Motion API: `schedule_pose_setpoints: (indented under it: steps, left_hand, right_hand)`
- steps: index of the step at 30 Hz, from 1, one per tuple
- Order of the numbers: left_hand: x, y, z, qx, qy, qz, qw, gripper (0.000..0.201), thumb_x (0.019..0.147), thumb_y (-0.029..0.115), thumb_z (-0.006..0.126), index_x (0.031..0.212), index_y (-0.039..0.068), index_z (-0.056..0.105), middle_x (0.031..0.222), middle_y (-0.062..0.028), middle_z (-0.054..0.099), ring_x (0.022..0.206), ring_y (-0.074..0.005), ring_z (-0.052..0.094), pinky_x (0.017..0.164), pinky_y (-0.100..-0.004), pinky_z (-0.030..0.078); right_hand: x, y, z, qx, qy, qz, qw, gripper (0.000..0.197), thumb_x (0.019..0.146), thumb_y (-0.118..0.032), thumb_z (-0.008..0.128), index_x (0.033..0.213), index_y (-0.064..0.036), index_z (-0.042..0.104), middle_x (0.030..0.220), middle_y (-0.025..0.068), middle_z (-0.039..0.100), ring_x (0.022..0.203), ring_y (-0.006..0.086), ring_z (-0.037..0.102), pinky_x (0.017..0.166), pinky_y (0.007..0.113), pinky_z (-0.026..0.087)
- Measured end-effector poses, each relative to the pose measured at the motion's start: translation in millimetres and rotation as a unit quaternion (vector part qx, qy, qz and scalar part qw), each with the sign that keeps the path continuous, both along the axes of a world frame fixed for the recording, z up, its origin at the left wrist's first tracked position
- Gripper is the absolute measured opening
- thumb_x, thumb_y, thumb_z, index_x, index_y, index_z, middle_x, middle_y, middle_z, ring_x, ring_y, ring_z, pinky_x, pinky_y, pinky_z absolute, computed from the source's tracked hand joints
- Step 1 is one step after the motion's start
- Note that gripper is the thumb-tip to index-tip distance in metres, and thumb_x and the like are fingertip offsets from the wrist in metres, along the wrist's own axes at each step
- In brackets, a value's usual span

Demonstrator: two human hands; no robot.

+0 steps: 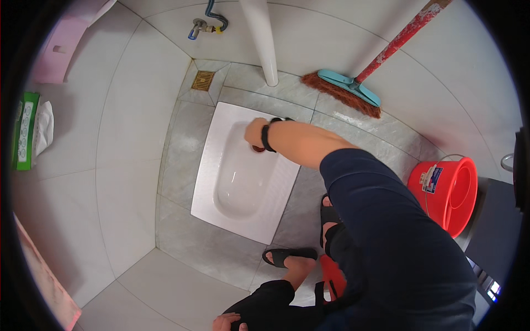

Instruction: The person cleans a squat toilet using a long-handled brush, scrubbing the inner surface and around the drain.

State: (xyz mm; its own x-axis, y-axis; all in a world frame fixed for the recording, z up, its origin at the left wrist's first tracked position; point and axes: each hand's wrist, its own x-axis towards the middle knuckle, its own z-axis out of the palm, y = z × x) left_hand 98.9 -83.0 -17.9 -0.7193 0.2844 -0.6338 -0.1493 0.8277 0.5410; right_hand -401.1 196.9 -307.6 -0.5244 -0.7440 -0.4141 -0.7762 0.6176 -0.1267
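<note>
My right arm, in a dark blue sleeve, stretches over a white squat toilet point(234, 193) set in the grey tile floor. A black band circles its wrist. My right hand point(255, 132) is closed above the far end of the bowl. Just below it shows a small part of a dark reddish-brown thing point(258, 148). My fist and wrist hide the rest, so its kind cannot be made out. At the lower edge my left hand point(226, 321) rests on my black-clothed leg, fingers laid out and holding nothing.
A red bucket point(441, 185) stands at the right. Against the far wall leans a red-handled broom point(342, 91), near a white pipe point(260, 44), a tap point(199, 27) and a floor drain point(203, 80). Tissues in a green pack point(26, 131) are at left. My feet wear black sandals point(290, 255).
</note>
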Motion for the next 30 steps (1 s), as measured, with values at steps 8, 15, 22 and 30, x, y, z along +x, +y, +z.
schedule_pose_setpoints:
  steps: [8,15,22,30]
  left_hand:
    - [17.9,-9.3,-7.3,0.01,-0.024,-0.014,1.0,0.022,0.087,0.023,0.056,0.092,0.005,0.067,0.097,-0.0121,0.069,0.093,-0.0306,0.066,0.082,-0.0396,0.052]
    - [30.5,-21.4,-18.7,0.021,-0.047,-0.025,0.998,0.022,0.087,0.022,0.055,0.093,0.006,0.068,0.098,-0.0108,0.07,0.095,-0.0294,0.066,0.083,-0.0388,0.052]
    - [47.7,-27.8,-21.0,0.027,-0.061,-0.014,0.998,0.022,0.087,0.021,0.054,0.094,0.007,0.068,0.099,-0.0094,0.07,0.096,-0.0283,0.066,0.085,-0.038,0.052]
    - [63.7,-36.8,-27.1,0.035,-0.07,-0.006,0.997,0.022,0.087,0.02,0.053,0.096,0.008,0.069,0.1,-0.0078,0.071,0.098,-0.0269,0.067,0.086,-0.0371,0.053]
  right_hand:
    - [-13.3,53.2,106.7,-0.051,-0.08,-0.004,0.995,0.024,0.075,-0.024,0.072,0.079,-0.0007,0.072,0.083,0.0171,0.07,0.083,0.0366,0.067,0.069,0.045,0.053]
    - [-62.5,-6.9,102.6,-0.063,0.151,0.022,0.986,0.015,0.071,-0.016,0.072,0.08,-0.0046,0.072,0.08,0.0132,0.07,0.08,0.0326,0.068,0.065,0.043,0.053]
    - [-104.3,-24.6,101.4,-0.14,0.056,-0.089,0.985,0.013,0.074,-0.012,0.066,0.08,-0.0017,0.071,0.085,0.0182,0.069,0.084,0.035,0.068,0.069,0.044,0.054]
    - [-100.4,-51.6,79.8,-0.429,-0.088,-0.265,0.859,0.042,0.079,-0.037,0.072,0.065,0.0008,0.062,0.061,0.0121,0.061,0.057,0.023,0.058,0.055,0.036,0.047]
